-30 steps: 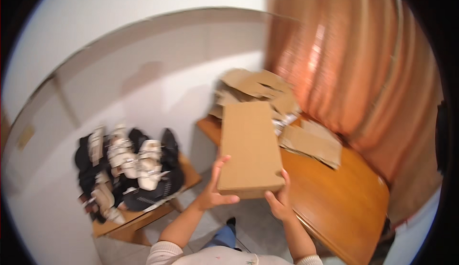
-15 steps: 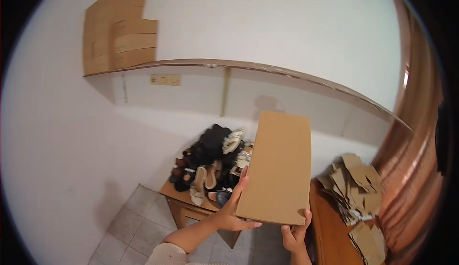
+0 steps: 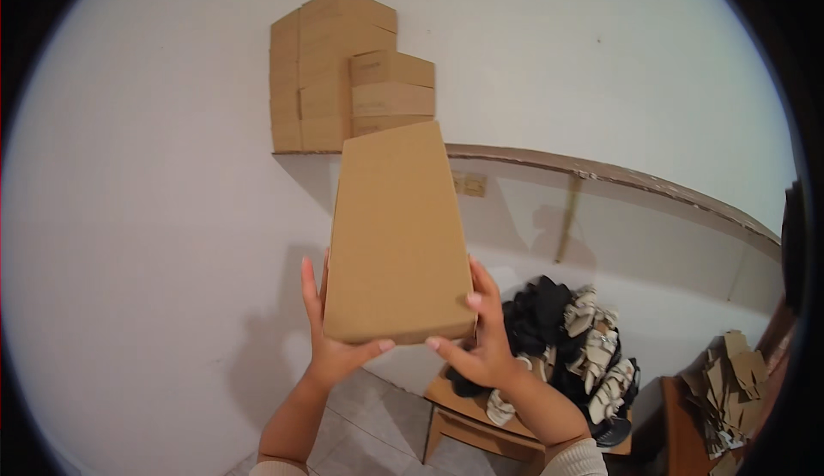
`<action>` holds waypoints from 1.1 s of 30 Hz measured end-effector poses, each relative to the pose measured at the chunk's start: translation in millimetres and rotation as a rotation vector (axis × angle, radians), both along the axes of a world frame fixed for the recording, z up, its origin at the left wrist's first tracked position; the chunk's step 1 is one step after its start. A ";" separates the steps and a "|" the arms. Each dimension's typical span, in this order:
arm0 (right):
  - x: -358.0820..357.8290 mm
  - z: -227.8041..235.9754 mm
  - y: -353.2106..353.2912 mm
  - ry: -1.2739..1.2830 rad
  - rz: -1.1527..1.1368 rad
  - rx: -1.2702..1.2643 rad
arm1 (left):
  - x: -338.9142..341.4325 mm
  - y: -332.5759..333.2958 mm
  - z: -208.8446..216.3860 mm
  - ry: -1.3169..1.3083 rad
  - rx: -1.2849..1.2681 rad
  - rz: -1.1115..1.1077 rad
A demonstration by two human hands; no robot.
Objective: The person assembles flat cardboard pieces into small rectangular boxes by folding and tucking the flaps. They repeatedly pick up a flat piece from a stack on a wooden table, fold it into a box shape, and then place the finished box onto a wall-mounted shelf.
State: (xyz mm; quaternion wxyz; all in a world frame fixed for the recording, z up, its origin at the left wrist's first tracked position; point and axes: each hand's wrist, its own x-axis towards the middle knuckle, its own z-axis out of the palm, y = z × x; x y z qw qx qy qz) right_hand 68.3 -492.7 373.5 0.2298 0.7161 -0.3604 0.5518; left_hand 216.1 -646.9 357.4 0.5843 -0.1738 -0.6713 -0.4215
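Both of the person's hands are closed about one brown cardboard box (image 3: 399, 244) — the left hand (image 3: 335, 354) at its near left corner, the right hand (image 3: 487, 345) at its near right, thumbs on the near edge. The box is held up in the air, its far end overlapping the shelf from here. Beyond the right forearm, a small wooden table (image 3: 453, 401) bears heaped black and cream shoes (image 3: 601, 360). Farther right, cardboard pieces (image 3: 745, 373) lie piled on another table (image 3: 675, 424). Behind, on the wall shelf (image 3: 549, 160), stand stacked brown boxes (image 3: 324, 72).
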 end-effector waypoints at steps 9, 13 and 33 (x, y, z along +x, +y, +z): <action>-13.3 109.4 -167.7 -0.146 -0.039 -0.258 | -7.5 -136.5 123.3 -0.052 -0.069 0.276; -33.1 165.8 -211.8 -0.196 -0.051 -0.262 | -33.1 -180.9 138.3 -0.054 -0.223 0.511; -142.8 367.5 -357.7 -0.166 -0.303 -0.252 | -227.5 -394.5 161.2 -0.201 -0.640 0.866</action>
